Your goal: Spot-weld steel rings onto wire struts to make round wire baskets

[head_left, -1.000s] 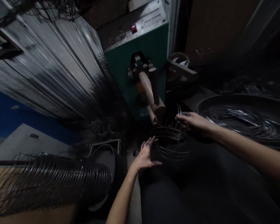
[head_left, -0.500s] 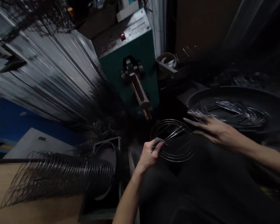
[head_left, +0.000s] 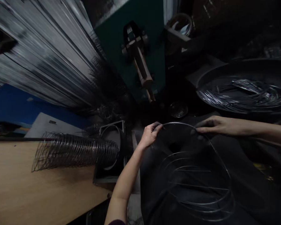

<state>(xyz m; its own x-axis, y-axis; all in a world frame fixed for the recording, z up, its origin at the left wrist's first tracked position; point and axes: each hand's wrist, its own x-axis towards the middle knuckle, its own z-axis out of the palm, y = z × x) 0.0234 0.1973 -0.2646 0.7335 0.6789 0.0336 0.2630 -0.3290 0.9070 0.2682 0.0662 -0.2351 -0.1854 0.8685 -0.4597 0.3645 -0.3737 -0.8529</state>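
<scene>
A thin wire ring (head_left: 225, 168) arches between both hands in front of the dark-clothed lap. Its upper left part is pinched in my left hand (head_left: 151, 133), fingers closed. On the upper right, my right hand (head_left: 210, 125) has its fingers pressed together on the same wire. Several curved and straight wires (head_left: 201, 187) hang lower over the dark cloth; whether they join the ring is blurred. Beyond the hands, a copper-coloured electrode arm (head_left: 141, 67) juts from a green machine (head_left: 110, 40).
A row of wire rings (head_left: 77, 151) hangs on a rod above the wooden board (head_left: 49, 193) at left. At right, a large dark basin (head_left: 243, 65) holds shiny wire pieces. A small round dish (head_left: 178, 109) lies below the machine.
The wire frame has swung down over the lap and looks larger. My right hand has gone from spread fingers to holding the wire. The view has shifted downward and closer.
</scene>
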